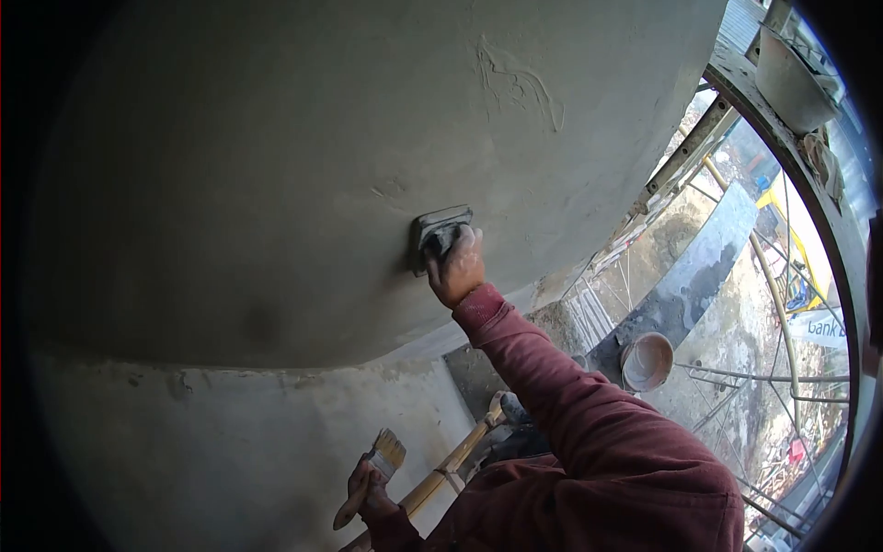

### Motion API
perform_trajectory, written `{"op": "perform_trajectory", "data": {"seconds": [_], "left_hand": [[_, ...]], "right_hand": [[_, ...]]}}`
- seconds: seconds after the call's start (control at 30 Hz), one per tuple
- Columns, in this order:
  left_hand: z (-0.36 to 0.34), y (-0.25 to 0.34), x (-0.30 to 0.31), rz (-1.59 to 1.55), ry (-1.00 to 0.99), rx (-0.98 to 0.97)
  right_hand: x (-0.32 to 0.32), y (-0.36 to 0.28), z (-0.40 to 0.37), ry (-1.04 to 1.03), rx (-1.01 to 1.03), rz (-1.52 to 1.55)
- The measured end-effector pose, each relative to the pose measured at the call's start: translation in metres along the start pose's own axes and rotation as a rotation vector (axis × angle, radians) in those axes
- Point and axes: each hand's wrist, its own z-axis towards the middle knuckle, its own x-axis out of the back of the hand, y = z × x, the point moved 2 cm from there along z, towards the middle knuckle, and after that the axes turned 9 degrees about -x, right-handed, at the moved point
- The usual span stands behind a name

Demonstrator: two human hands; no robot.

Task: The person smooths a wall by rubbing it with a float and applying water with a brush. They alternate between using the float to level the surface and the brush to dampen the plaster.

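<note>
My right hand, in a dusty red sleeve, is wrapped round a small rectangular float whose face lies against the grey plastered surface. A patch of raised, rough plaster shows above and to the right of it. Low in the view, my left hand holds a paintbrush by its wooden handle, bristles pointing up. The brush is in front of a lower pale wall and touches nothing that I can make out.
A bucket stands on a plank at the right. A wooden pole runs beside my left arm. Scaffold bars cross the right side, and a pale basin sits at the upper right.
</note>
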Motion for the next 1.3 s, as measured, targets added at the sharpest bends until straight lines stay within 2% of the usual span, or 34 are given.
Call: {"op": "perform_trajectory", "data": {"seconds": [0.03, 0.07, 0.1, 0.13, 0.17, 0.2, 0.27, 0.33, 0.37, 0.43, 0.47, 0.53, 0.6, 0.67, 0.7, 0.73, 0.8, 0.87, 0.93, 1.0, 1.07, 1.1, 1.13, 1.2, 1.23, 1.3], "left_hand": [[0.0, 0.005, -0.009, 0.05, 0.03, 0.011], [0.003, 0.008, -0.015, 0.091, 0.062, 0.008], [0.006, 0.012, -0.017, 0.04, -0.021, -0.075], [0.007, 0.017, -0.016, 0.036, -0.016, -0.085], [0.005, 0.022, -0.014, 0.005, -0.018, -0.065], [0.003, 0.022, -0.011, -0.023, -0.019, -0.038], [0.0, 0.012, 0.003, -0.017, 0.009, 0.024], [0.0, 0.006, -0.004, -0.023, 0.024, 0.06], [-0.002, 0.01, -0.016, 0.012, 0.039, 0.039], [0.006, 0.017, -0.02, 0.039, 0.056, -0.011], [0.006, 0.019, -0.017, 0.009, 0.001, -0.054], [0.003, 0.018, -0.008, -0.033, -0.036, -0.101], [-0.002, 0.017, 0.008, -0.057, 0.001, -0.057], [-0.004, 0.013, 0.006, -0.041, 0.023, -0.005], [-0.006, 0.012, 0.002, -0.022, 0.053, 0.027], [-0.002, 0.012, -0.001, -0.009, 0.08, 0.042], [0.003, 0.017, -0.008, -0.038, 0.028, -0.016], [0.005, 0.019, -0.011, -0.068, -0.015, -0.055], [0.003, 0.021, -0.008, -0.123, -0.012, -0.023], [0.003, 0.022, -0.015, -0.084, 0.02, 0.031], [0.006, 0.022, -0.019, -0.051, 0.043, 0.054], [0.008, 0.018, -0.022, -0.091, -0.005, 0.024], [0.012, 0.017, -0.025, -0.134, -0.052, -0.009], [0.014, 0.023, -0.028, -0.155, -0.081, -0.049], [0.014, 0.023, -0.031, -0.168, -0.103, -0.076], [0.014, 0.024, -0.03, -0.133, -0.069, -0.03]], "right_hand": [[-0.015, 0.012, -0.015, -0.148, -0.09, 0.03], [-0.015, 0.02, -0.019, -0.136, -0.088, 0.039], [-0.011, 0.033, -0.02, -0.16, -0.09, -0.001], [-0.005, 0.044, -0.019, -0.192, -0.09, -0.046], [0.005, 0.046, -0.004, -0.096, -0.191, 0.018], [0.012, 0.046, 0.013, 0.011, -0.146, 0.039], [0.019, 0.02, 0.017, 0.074, -0.045, -0.004], [0.0, 0.001, -0.001, -0.05, 0.08, 0.055], [-0.015, 0.008, -0.014, -0.14, 0.046, -0.037], [-0.019, 0.036, -0.019, -0.113, 0.103, -0.045], [-0.014, 0.047, -0.017, -0.104, 0.163, -0.062], [0.008, 0.044, 0.005, -0.033, -0.103, 0.019], [0.022, 0.022, 0.023, 0.076, 0.009, 0.047], [0.011, -0.004, 0.016, 0.007, 0.134, 0.077], [-0.002, -0.002, 0.003, -0.022, 0.224, 0.058], [-0.007, 0.013, -0.006, -0.01, 0.223, 0.063], [-0.013, 0.044, -0.014, -0.088, 0.309, -0.104], [-0.002, 0.042, 0.003, -0.06, 0.286, -0.084], [0.016, 0.026, 0.023, 0.051, 0.084, 0.039], [0.015, 0.015, 0.016, 0.059, 0.012, 0.08], [-0.002, 0.027, 0.003, -0.049, 0.317, -0.087], [-0.002, 0.043, 0.0, -0.168, 0.38, -0.202], [0.006, 0.047, 0.006, -0.151, 0.386, -0.199], [0.021, 0.055, 0.019, -0.009, 0.298, -0.063], [0.03, 0.038, 0.031, 0.035, 0.081, 0.031], [0.044, -0.011, 0.049, 0.061, 0.1, 0.067]]}}
